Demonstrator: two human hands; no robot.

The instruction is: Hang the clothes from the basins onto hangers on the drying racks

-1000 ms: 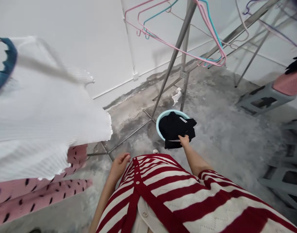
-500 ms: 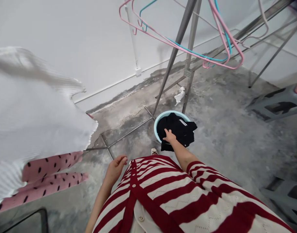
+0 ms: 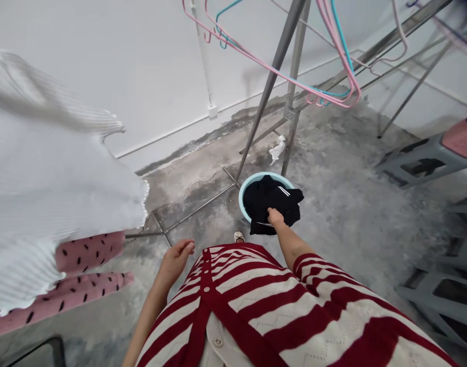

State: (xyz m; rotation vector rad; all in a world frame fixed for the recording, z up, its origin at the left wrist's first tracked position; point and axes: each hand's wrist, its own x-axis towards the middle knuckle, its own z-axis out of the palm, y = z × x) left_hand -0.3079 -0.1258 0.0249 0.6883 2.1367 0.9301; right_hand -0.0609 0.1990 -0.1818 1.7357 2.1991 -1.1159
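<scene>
My right hand (image 3: 275,216) is closed on a black garment (image 3: 271,199) with white stripes, its fingertips hidden in the cloth. The garment lies bunched in a light blue basin (image 3: 245,189) on the floor, and part of it spills over the rim nearest me. Off to the left, my left hand (image 3: 176,259) hangs in front of my body, loosely curled, with nothing visible in it and its fingers a little apart.
Pink and blue hangers (image 3: 294,79) hang from a metal drying rack (image 3: 269,92) behind the basin. A white ribbed garment (image 3: 65,168) and pink spotted sleeves (image 3: 91,252) hang at left. Grey stools (image 3: 420,158) stand at right. A white scrap (image 3: 277,150) lies by the rack leg.
My right hand has gone from spread fingers on the black garment to closing on it, a little nearer me. The left hand stays about where it was. The view has shifted slightly.
</scene>
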